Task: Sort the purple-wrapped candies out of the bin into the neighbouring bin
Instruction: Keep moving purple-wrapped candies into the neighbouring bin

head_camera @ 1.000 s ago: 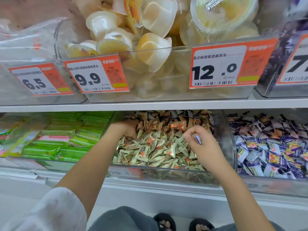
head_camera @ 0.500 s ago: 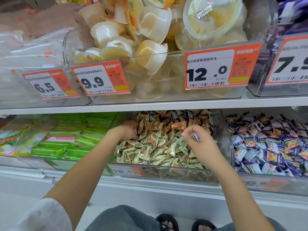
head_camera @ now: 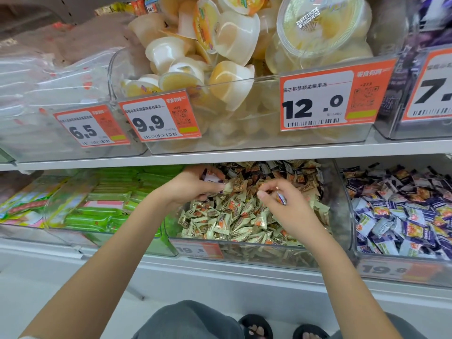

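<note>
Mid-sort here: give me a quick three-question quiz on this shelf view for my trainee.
1. True or false: the right hand pinches a purple candy.
2. Which bin holds the purple pile? A: the green packet bin; B: the middle bin; C: the right bin.
3. Fill in: the orange tag above the middle bin reads ____.

Key: 1 true. 2 C. 3 12.0.

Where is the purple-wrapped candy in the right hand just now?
In the head view, the purple-wrapped candy sits pinched in the right hand above the middle bin, left of the purple candy bin.
</note>
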Tool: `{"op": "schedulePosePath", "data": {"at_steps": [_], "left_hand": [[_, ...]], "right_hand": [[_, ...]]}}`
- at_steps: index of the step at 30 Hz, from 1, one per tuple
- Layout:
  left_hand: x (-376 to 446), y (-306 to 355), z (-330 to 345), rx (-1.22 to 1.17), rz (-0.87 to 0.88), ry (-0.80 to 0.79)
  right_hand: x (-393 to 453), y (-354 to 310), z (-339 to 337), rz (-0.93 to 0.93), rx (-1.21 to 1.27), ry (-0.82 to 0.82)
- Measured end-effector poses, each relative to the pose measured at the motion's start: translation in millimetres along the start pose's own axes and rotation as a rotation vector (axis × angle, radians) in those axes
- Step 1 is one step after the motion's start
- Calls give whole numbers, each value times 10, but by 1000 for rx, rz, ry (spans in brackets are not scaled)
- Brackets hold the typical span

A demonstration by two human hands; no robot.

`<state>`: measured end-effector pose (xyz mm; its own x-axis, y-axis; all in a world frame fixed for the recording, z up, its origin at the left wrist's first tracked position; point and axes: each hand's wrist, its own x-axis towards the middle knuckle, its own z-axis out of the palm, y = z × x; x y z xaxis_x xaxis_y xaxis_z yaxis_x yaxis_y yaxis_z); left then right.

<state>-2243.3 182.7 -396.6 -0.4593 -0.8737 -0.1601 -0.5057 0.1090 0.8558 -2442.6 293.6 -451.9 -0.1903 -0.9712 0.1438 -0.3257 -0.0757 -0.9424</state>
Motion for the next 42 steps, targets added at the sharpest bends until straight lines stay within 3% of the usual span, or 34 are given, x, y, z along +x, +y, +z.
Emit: {"op": "schedulePosePath", "data": {"at_steps": [4, 8, 11, 14, 17, 21, 29, 34, 38, 42], "left_hand": [[-107, 116, 276, -122, 87, -146], [-143, 122, 457, -147, 131, -143], [-155, 93, 485, -193, 124, -90], [-164, 77, 542, -304, 104, -83], [-162, 92, 649, -342, 109, -114], [-160, 131, 802, -526, 97, -210], [-212, 277, 903, -854, 66, -363], [-269, 418, 943, -924, 22, -423], [-312, 442, 964, -977, -44, -306], [-485, 238, 883, -294, 97, 24]], "right_hand": [[-13, -65, 108, 38, 28, -124], [9, -44, 110, 127, 92, -145], [42, 26, 50, 148, 23, -44], [58, 86, 2, -6, -334, 116], [64, 83, -24, -75, -253, 189], [51, 35, -50, -200, -69, 64], [-27, 89, -179, -181, -212, -86], [-75, 28, -198, -298, -312, 74], [-141, -60, -249, -271, -328, 308], [-232, 19, -706, -174, -503, 687]]}}
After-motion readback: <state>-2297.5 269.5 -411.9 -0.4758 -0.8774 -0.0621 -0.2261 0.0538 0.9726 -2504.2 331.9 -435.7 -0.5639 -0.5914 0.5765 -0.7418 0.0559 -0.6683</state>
